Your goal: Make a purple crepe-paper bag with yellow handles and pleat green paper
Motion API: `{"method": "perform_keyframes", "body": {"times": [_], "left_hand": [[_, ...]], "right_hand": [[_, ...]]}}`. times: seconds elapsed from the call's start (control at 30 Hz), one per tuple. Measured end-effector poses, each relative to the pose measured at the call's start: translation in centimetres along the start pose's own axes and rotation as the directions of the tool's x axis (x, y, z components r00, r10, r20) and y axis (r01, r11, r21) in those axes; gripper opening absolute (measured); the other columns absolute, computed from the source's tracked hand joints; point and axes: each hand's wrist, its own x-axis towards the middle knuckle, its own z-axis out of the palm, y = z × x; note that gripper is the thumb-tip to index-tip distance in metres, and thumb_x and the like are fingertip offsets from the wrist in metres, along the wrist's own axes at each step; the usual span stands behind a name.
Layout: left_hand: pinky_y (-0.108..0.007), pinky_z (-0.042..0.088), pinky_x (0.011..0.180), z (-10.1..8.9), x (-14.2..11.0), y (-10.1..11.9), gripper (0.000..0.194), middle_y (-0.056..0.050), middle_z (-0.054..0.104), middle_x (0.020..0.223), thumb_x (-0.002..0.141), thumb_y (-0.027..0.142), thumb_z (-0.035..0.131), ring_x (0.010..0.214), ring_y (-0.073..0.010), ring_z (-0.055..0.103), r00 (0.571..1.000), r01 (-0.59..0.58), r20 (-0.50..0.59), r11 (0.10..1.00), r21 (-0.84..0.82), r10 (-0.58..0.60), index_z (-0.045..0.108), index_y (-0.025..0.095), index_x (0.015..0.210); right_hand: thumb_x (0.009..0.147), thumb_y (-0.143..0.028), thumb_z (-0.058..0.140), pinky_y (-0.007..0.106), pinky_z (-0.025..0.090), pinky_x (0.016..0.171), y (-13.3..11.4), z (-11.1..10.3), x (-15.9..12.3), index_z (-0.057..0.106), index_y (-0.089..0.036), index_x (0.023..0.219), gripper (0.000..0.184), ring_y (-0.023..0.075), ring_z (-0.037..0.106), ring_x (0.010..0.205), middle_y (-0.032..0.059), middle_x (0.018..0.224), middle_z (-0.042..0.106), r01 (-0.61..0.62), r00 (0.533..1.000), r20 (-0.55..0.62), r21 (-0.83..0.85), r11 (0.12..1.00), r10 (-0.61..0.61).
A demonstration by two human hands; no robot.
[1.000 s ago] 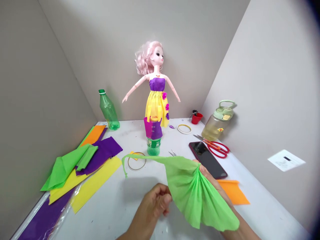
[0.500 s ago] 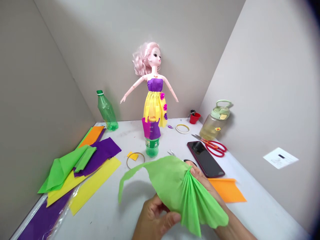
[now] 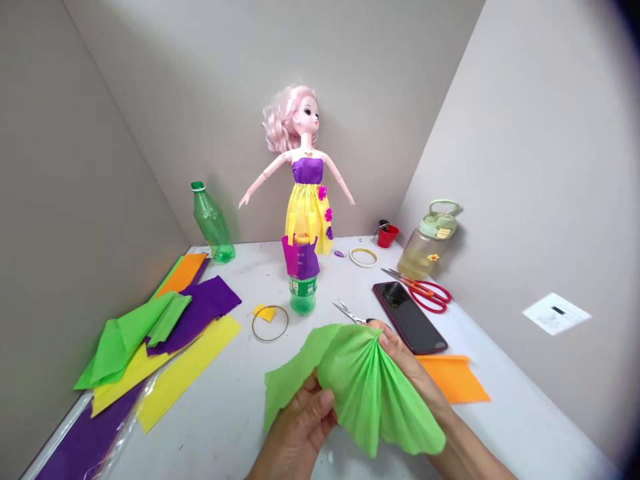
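Between my hands is a light green piece of thin fabric (image 3: 357,393), gathered into fan-like pleats. My right hand (image 3: 400,350) pinches the bunched point where the folds meet, at the upper right. Lower left, my left hand (image 3: 305,423) grips the scalloped edge between thumb and fingers; its loose end hangs to the left. Just behind the fabric lie small scissors (image 3: 346,311), their handles partly hidden by it and my right hand. Farther back a pink-haired doll (image 3: 307,172) in a purple top and yellow skirt stands on a cut green bottle base (image 3: 303,297).
On the left lie green cloth (image 3: 127,340), purple cloth (image 3: 213,303) and yellow strips (image 3: 190,373). A ring (image 3: 270,340) is in front of the doll. To the right are a phone (image 3: 410,317), red-handled scissors (image 3: 430,297), a water bottle (image 3: 425,247) and orange cloth (image 3: 453,379).
My left hand has moved slightly left and up along the fabric's edge. The fabric's trailing strip has swung down and in, and more of the small scissors shows.
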Motion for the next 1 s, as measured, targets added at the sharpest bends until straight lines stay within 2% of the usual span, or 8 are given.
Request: {"method": "perform_keyframes", "body": {"times": [0.13,0.33,0.4,0.53,0.7,0.77,0.87,1.0], "left_hand": [[-0.019,0.046,0.066,0.41,-0.14,0.50,0.025,-0.002,0.066,0.079,0.068,0.033,0.085,0.068,-0.0087,0.057,0.999,0.009,-0.052,1.000,-0.001,-0.009,0.074,0.016,0.083],[-0.017,0.041,0.057,0.10,-0.19,-0.26,0.040,0.001,0.058,0.061,0.060,0.041,0.088,0.053,-0.0045,0.049,0.965,0.219,0.115,0.966,0.137,-0.235,0.075,0.010,0.082],[-0.020,0.044,0.062,0.03,-0.12,-0.45,0.046,-0.002,0.064,0.071,0.058,0.042,0.089,0.061,-0.0080,0.056,0.978,0.177,0.092,0.979,0.097,-0.186,0.075,0.013,0.091],[-0.025,0.050,0.076,-0.13,0.07,-0.44,0.043,-0.007,0.071,0.101,0.062,0.041,0.087,0.085,-0.0154,0.064,0.991,0.099,-0.089,0.994,-0.039,-0.102,0.075,0.017,0.096],[-0.022,0.050,0.061,0.00,-0.02,-0.20,0.034,0.000,0.066,0.070,0.059,0.032,0.090,0.055,-0.0067,0.056,0.977,0.084,-0.188,0.990,-0.110,-0.104,0.074,0.015,0.084],[-0.020,0.049,0.058,0.24,-0.08,-0.02,0.034,0.002,0.063,0.067,0.056,0.027,0.092,0.050,-0.0043,0.051,0.967,0.064,-0.238,0.992,-0.107,-0.088,0.074,0.014,0.082],[-0.017,0.044,0.054,0.48,0.04,0.12,0.038,0.001,0.063,0.073,0.053,0.026,0.093,0.051,-0.0022,0.045,0.977,0.033,-0.208,0.996,-0.081,-0.049,0.074,0.014,0.084],[-0.017,0.037,0.053,0.16,0.49,-0.45,0.041,0.003,0.055,0.062,0.050,0.036,0.093,0.051,-0.0034,0.040,0.993,0.068,-0.102,0.998,0.001,-0.067,0.074,0.013,0.077]], "right_hand": [[0.071,-0.041,0.081,0.024,0.051,0.073,0.09,-0.03,0.01,0.066,-0.024,0.081,0.025,0.0136,0.066,0.070,-0.0043,0.078,0.069,-0.015,1.000,0.001,-0.013,1.000,0.015],[0.070,-0.041,0.082,0.023,0.049,0.066,-0.09,-0.21,0.14,0.066,-0.025,0.080,0.025,0.0112,0.061,0.061,-0.0052,0.071,0.066,-0.053,0.997,0.054,0.035,0.998,0.051],[0.071,-0.040,0.082,0.023,0.049,0.068,-0.17,-0.10,0.14,0.066,-0.025,0.080,0.024,0.0110,0.061,0.063,-0.0056,0.073,0.066,-0.062,0.996,0.063,0.053,0.997,0.059],[0.070,-0.037,0.084,0.021,0.050,0.073,-0.20,0.09,0.17,0.066,-0.024,0.079,0.024,0.0110,0.063,0.070,-0.0054,0.075,0.066,-0.081,0.995,0.070,0.095,0.992,0.075],[0.071,-0.033,0.083,0.020,0.051,0.072,0.02,-0.19,0.29,0.067,-0.023,0.079,0.021,0.0091,0.063,0.067,-0.0054,0.075,0.067,-0.096,0.992,0.092,0.142,0.985,0.083],[0.071,-0.032,0.084,0.018,0.051,0.070,0.17,-0.36,0.35,0.068,-0.022,0.080,0.021,0.0087,0.065,0.066,-0.0052,0.074,0.069,-0.096,0.992,0.094,0.157,0.983,0.081],[0.071,-0.030,0.084,0.015,0.051,0.067,0.41,-0.59,0.41,0.069,-0.023,0.082,0.020,0.0076,0.067,0.066,-0.0053,0.073,0.071,-0.100,0.992,0.094,0.180,0.979,0.084],[0.073,-0.029,0.083,0.016,0.052,0.066,0.59,-0.78,0.43,0.069,-0.024,0.085,0.019,0.0081,0.068,0.066,-0.0045,0.077,0.073,-0.098,0.993,0.090,0.184,0.978,0.083]]}}
